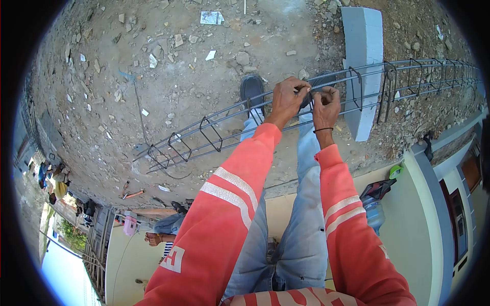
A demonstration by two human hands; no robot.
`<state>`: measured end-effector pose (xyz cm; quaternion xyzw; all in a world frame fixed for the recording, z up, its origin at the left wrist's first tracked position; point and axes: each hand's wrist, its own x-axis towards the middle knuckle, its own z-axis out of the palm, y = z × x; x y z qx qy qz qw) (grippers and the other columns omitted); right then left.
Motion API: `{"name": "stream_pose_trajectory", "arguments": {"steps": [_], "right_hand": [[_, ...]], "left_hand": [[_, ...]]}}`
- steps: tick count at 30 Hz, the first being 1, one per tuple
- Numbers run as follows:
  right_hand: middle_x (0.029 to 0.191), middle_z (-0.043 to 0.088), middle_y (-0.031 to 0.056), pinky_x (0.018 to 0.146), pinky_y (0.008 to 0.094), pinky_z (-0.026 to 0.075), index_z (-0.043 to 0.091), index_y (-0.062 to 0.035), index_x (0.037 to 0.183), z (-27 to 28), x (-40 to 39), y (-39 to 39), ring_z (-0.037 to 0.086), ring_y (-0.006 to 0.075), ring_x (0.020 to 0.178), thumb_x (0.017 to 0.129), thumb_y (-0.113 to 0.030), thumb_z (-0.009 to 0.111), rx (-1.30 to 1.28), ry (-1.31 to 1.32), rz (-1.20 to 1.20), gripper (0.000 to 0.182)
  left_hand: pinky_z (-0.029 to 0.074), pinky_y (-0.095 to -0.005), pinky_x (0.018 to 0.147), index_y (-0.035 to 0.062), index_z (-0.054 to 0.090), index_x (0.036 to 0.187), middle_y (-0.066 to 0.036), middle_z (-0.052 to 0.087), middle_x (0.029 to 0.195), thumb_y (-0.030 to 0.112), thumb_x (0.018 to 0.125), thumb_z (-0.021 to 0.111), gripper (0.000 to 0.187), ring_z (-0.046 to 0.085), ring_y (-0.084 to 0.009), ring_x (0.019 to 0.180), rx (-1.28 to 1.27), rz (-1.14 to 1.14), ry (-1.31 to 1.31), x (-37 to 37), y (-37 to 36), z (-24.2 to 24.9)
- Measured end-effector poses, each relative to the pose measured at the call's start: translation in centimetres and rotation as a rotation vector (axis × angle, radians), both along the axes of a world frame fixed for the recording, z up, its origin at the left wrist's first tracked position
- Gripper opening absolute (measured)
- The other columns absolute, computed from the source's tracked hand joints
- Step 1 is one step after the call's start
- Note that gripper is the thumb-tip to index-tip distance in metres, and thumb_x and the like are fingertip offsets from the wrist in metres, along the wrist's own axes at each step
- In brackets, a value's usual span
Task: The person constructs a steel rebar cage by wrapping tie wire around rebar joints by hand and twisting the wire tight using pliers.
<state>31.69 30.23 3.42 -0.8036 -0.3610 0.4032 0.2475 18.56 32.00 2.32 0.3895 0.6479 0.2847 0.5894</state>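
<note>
A long cage of steel bars (232,113) with square wire stirrups (210,134) crosses the view, rising toward the right. My left hand (289,98) is at its upper bars, thumb and fingertips pinched together. Close beside it on the right, my right hand (326,104) is pinched too, its fingertips near a stirrup between the bars. Whatever lies between the fingertips of either hand is too small to make out. Under the cage's right part stands a grey-white block (363,71).
My shoes (251,91) stand on rubble-strewn ground below the cage. Pliers-like orange-handled tools (133,194) lie at the lower left. Another person's hand (153,238) shows beside a pink container (130,223). A blue water bottle (374,215) is right of my right sleeve.
</note>
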Motion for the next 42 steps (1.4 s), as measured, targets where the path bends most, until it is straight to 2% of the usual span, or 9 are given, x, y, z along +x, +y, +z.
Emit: {"name": "stream_pose_trajectory", "arguments": {"steps": [7, 9, 15, 19, 21, 28, 30, 37, 42], "right_hand": [[0.084, 0.072, 0.0147, 0.066, 0.0304, 0.053, 0.067, 0.0045, 0.09, 2.6, -0.7, 2.3, 0.069, 0.0194, 0.072, 0.072, -0.014, 0.074, -0.232, -0.354, 0.193, 0.027], [0.082, 0.072, 0.0145, 0.066, 0.0307, 0.052, 0.068, 0.0065, 0.086, 1.6, -0.5, 1.7, 0.068, 0.0191, 0.072, 0.072, -0.014, 0.074, -0.332, -0.014, -0.095, 0.025], [0.091, 0.07, 0.0166, 0.069, 0.0277, 0.05, 0.063, 0.0122, 0.103, 1.0, -4.7, -0.1, 0.064, 0.018, 0.077, 0.077, -0.01, 0.072, -0.211, 0.19, -0.559, 0.036], [0.096, 0.071, 0.0208, 0.074, 0.031, 0.054, 0.059, 0.013, 0.108, 2.6, -5.8, 0.3, 0.069, 0.0226, 0.087, 0.081, -0.006, 0.068, -0.13, 0.065, -0.278, 0.034], [0.095, 0.072, 0.0189, 0.075, 0.0289, 0.054, 0.06, 0.0122, 0.105, 2.7, -5.0, 0.1, 0.07, 0.021, 0.085, 0.081, -0.004, 0.07, -0.124, -0.003, -0.137, 0.031], [0.087, 0.074, 0.0169, 0.074, 0.0322, 0.055, 0.065, 0.0065, 0.097, 3.1, -2.0, 0.7, 0.072, 0.0231, 0.078, 0.082, -0.004, 0.066, -0.093, -0.044, 0.251, 0.019], [0.085, 0.074, 0.016, 0.072, 0.0319, 0.054, 0.066, 0.0059, 0.097, 2.6, -1.2, 0.9, 0.071, 0.0221, 0.077, 0.083, -0.007, 0.066, -0.088, 0.009, 0.252, 0.019], [0.073, 0.071, 0.011, 0.063, 0.0306, 0.05, 0.073, 0.0025, 0.088, 2.1, 1.8, 4.3, 0.065, 0.0163, 0.065, 0.084, -0.027, 0.073, -0.415, -0.031, 0.354, 0.03], [0.074, 0.071, 0.0108, 0.065, 0.0322, 0.052, 0.075, -0.0012, 0.09, 0.4, 2.6, 4.9, 0.066, 0.0169, 0.066, 0.082, -0.029, 0.074, -0.346, 0.24, 0.235, 0.029]], "left_hand": [[0.053, -0.035, 0.072, 0.0049, 0.077, 0.089, -0.013, 0.071, 0.09, 0.015, 0.08, 0.07, 0.015, 0.068, -0.0269, 0.08, -0.027, 0.027, -0.033, -0.1, 0.4, 0.4], [0.054, -0.0346, 0.072, 0.0055, 0.077, 0.088, -0.012, 0.071, 0.091, 0.015, 0.079, 0.07, 0.015, 0.069, -0.0265, 0.08, -0.032, 0.02, -0.006, 0.0, 0.3, 0.2], [0.055, -0.0318, 0.071, 0.0027, 0.077, 0.089, -0.012, 0.072, 0.091, 0.013, 0.079, 0.072, 0.016, 0.07, -0.0236, 0.082, -0.105, -0.098, -0.02, -0.5, 1.3, -0.4], [0.054, -0.0301, 0.069, 0.003, 0.077, 0.089, -0.012, 0.074, 0.092, 0.013, 0.078, 0.073, 0.015, 0.07, -0.0206, 0.081, -0.092, -0.145, -0.053, -1.3, 2.1, -0.7], [0.054, -0.0294, 0.069, 0.003, 0.078, 0.09, -0.012, 0.075, 0.092, 0.012, 0.078, 0.073, 0.016, 0.07, -0.0182, 0.079, -0.282, -0.104, -0.116, -1.5, 2.6, -0.3], [0.055, -0.0307, 0.072, 0.0024, 0.076, 0.097, -0.012, 0.075, 0.094, 0.012, 0.078, 0.073, 0.021, 0.071, -0.0189, 0.08, -0.193, -0.13, -0.094, -2.1, 0.3, -0.1], [0.054, -0.033, 0.076, 0.0029, 0.075, 0.1, -0.013, 0.074, 0.097, 0.01, 0.079, 0.072, 0.021, 0.071, -0.0243, 0.083, 0.091, -0.13, -0.037, -2.2, -0.4, 0.2], [0.051, -0.0392, 0.077, -0.0006, 0.069, 0.093, -0.018, 0.068, 0.089, 0.004, 0.081, 0.067, 0.013, 0.066, -0.0343, 0.084, 0.173, -0.075, 0.068, -0.3, -0.5, 1.1], [0.047, -0.0433, 0.073, -0.0015, 0.061, 0.093, -0.018, 0.058, 0.09, 0.001, 0.085, 0.063, 0.008, 0.06, -0.0376, 0.083, 0.208, -0.074, 0.141, 0.4, -0.8, 1.4]]}}
